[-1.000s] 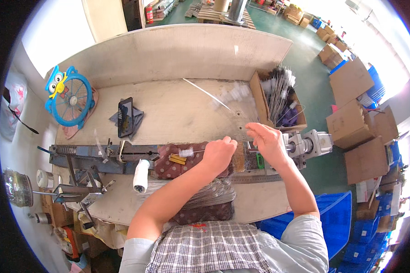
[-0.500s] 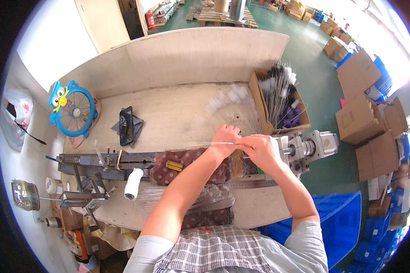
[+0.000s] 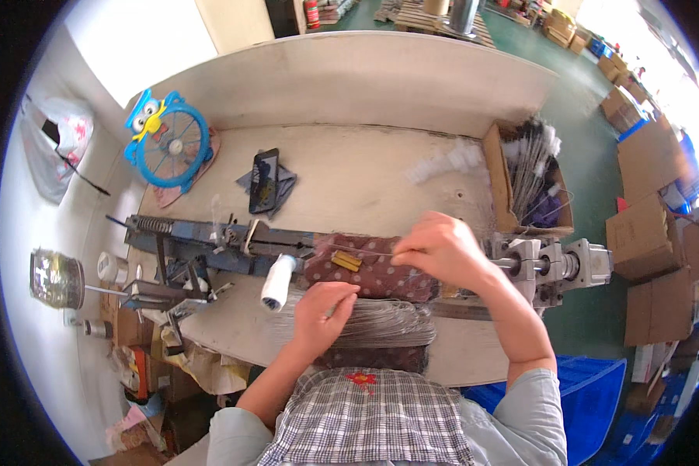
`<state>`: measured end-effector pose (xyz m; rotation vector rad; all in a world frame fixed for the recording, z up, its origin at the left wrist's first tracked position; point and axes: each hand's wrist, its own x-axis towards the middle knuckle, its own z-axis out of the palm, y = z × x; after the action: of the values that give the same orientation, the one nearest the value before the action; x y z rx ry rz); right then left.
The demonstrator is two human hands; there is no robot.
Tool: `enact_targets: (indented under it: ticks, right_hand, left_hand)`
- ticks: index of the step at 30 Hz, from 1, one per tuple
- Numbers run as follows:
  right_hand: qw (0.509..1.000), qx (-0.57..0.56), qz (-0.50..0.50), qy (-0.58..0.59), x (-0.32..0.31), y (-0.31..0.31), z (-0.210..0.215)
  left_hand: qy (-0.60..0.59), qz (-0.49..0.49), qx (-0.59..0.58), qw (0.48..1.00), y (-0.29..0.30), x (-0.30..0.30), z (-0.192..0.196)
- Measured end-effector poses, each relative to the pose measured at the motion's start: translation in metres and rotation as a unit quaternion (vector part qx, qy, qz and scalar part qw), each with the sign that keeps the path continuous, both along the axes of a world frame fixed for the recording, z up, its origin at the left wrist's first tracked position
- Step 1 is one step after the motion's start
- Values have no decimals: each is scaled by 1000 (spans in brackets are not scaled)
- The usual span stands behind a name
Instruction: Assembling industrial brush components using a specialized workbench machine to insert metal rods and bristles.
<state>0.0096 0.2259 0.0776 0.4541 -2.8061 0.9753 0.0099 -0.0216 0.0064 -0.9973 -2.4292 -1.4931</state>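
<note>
My right hand (image 3: 440,247) is closed in a pinch on a thin metal wire (image 3: 365,251), which points left over a dark red dotted cloth (image 3: 388,281). On that cloth lies a small yellow block (image 3: 346,261). Lower and to the left, my left hand (image 3: 324,314) is beside a thick bundle of thin wires (image 3: 384,322). Its thumb stands a little off the curved fingers, and nothing shows between them. The bundle rests along the near side of the bench. A white tube-shaped piece (image 3: 278,286) stands left of the cloth.
A long metal machine bed (image 3: 186,237) with clamps runs leftward; a motor-driven chuck (image 3: 532,260) sits at right. Behind it stands a carton (image 3: 505,186) of wire-stemmed brushes. A phone (image 3: 264,180) and a blue fan (image 3: 175,146) occupy the back left. A blue crate (image 3: 582,396) is at lower right.
My hands, together at the wire before, have come apart. The left has dropped down and left toward the bundle, while the right keeps the wire. The whole view has shifted.
</note>
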Motion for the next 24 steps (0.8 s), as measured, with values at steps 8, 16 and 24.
enact_targets:
  ticks: [8, 16, 24]
  right_hand:
    - [996, 18, 2, 85, -44, -97, -28]
    - [996, 62, 0, 68, -47, -104, -25]
    - [981, 13, -16, 192, -18, -80, -9]
  left_hand:
    - [-418, 123, 310, 845, -56, -6, 5]
    - [-311, 155, -95, 933, -30, -26, -18]
    - [-340, 89, 161, 922, -11, -24, -34]
